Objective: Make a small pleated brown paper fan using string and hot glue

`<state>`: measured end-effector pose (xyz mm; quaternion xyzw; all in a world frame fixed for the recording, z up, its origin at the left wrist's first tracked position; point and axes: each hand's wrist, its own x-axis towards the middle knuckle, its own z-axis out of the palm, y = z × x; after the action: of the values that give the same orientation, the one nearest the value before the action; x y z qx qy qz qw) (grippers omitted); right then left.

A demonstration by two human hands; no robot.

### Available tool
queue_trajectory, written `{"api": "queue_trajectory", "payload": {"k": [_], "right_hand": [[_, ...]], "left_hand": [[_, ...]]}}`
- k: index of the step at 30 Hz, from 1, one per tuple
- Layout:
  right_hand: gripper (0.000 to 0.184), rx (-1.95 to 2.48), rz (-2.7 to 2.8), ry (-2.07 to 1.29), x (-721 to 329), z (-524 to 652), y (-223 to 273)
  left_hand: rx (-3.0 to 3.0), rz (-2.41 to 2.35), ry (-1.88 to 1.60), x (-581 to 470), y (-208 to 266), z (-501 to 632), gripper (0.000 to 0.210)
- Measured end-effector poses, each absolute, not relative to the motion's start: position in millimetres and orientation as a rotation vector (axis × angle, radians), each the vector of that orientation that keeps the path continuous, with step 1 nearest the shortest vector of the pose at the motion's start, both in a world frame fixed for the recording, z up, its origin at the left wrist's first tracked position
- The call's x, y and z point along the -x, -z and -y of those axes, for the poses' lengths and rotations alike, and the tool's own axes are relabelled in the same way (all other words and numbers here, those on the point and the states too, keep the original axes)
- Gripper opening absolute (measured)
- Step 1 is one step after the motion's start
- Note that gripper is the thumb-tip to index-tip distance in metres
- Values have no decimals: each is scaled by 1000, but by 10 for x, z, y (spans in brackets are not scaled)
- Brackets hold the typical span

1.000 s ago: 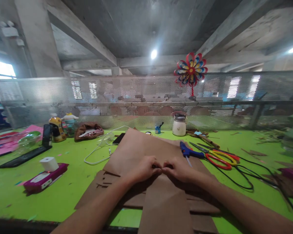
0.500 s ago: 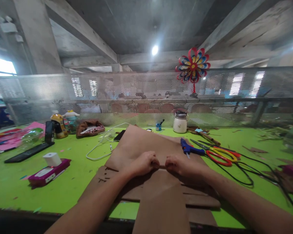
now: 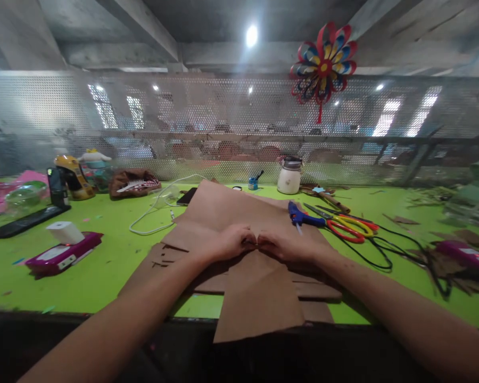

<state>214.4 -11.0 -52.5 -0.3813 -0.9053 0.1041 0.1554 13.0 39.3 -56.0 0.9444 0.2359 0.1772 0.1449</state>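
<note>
My left hand [image 3: 234, 240] and my right hand [image 3: 279, 243] are close together over a stack of brown paper, fingers curled in a pinch. Both grip the upper edge of a brown paper strip [image 3: 259, 303], whose lower end hangs past the table's front edge. Beneath and behind them lies a larger brown paper sheet [image 3: 219, 205], with more layers spread to either side. The exact edge between my fingertips is partly hidden by them. A blue glue gun [image 3: 303, 217] rests on the right side of the paper, beyond my right hand.
Scissors with red and yellow handles [image 3: 349, 230] and black cables [image 3: 417, 250] lie on the right. A purple power strip [image 3: 66, 255] with a white plug, a white cable [image 3: 143, 226] and a phone are leftward. A white jar [image 3: 289, 178] stands behind, before a perforated metal screen [image 3: 207, 122].
The camera view has tilted downward, so the table sits higher in the picture. My hands have come nearer each other, still pinching the paper strip.
</note>
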Motion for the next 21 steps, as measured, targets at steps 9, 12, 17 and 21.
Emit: {"api": "queue_trajectory", "payload": {"k": [9, 12, 17, 21], "right_hand": [[9, 1340, 2675, -252, -2307, 223, 358], [9, 1344, 2715, -211, -2313, 238, 319], [9, 1409, 2729, -120, -2289, 278, 316], [11, 1435, 2650, -182, -2305, 288, 370]], "left_hand": [[-2677, -664, -429, -71, 406, -310, 21], [-2704, -628, -351, -35, 337, -284, 24], [-2750, -621, -292, 7, 310, -245, 29], [-2755, -582, -348, 25, 326, -217, 24]]}}
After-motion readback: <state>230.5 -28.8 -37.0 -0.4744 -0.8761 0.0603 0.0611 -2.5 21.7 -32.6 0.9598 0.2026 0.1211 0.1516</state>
